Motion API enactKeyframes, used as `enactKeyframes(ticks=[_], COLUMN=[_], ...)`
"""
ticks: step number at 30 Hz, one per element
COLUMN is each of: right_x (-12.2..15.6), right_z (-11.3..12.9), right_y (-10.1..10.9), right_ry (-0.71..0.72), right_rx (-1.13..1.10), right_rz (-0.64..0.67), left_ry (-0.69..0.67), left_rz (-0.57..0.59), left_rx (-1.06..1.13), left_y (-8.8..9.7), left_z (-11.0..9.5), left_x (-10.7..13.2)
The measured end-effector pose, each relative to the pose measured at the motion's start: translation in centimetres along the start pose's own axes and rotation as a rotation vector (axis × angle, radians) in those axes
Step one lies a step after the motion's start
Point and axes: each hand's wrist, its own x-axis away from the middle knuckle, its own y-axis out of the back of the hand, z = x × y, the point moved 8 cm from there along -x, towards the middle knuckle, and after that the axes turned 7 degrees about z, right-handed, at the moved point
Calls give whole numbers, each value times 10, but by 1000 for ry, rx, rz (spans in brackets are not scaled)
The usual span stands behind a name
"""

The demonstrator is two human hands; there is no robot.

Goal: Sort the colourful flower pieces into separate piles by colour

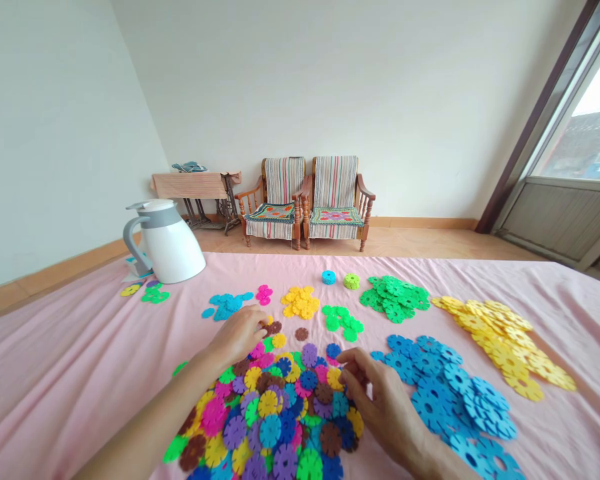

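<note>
A heap of mixed-colour plastic snowflake discs (280, 413) lies on the pink cloth (80, 373) in front of me. My left hand (240, 333) rests at the heap's far left edge, fingers curled over brown discs (274, 327). My right hand (385, 400) sits at the heap's right edge, its fingertips pinched together on a disc among the pile. Sorted piles lie beyond: blue discs (445, 393) right of my right hand, yellow discs (505, 340), green discs (394, 297), a small yellow pile (300, 302), a light-green pile (343, 322) and a light-blue pile (227, 305).
A white jug with a grey handle (167, 241) stands at the cloth's far left, with a few loose discs (147, 292) by it. Two small stacks, blue (329, 277) and green (351, 281), sit at the back. Two wooden chairs (305, 200) and a small table (197, 187) stand against the wall.
</note>
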Motion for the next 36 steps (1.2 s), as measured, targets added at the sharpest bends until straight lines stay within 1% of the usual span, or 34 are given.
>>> enactKeyframes(ticks=[3,5,10,15,20,23,26,31,34,36], right_x=[0,0,2,1,3,4,4,2,2,2], right_z=[-1,-3,-3,2,2,3,3,4,4,3], right_y=[-1,-2,-4,-4,-3,-4,-3,0,1,1], right_ry=[0,4,35,64,65,57,46,48,56,54], right_rx=[12,24,71,104,103,114,111,113,110,111], right_rz=[3,1,3,8,5,7,-2,-22,-30,-28], left_ry=[-33,-26,47,44,66,86,117,173,182,149], left_rz=[71,102,18,34,55,82,54,-52,-92,-57], left_rx=[79,141,148,184,281,375,462,569,568,543], left_y=[-1,-3,-5,-13,-12,-12,-10,-8,-5,-4], left_z=[-6,-6,4,9,11,12,15,18,16,10], left_x=[11,13,4,-4,-7,-14,-27,-47,-46,-40])
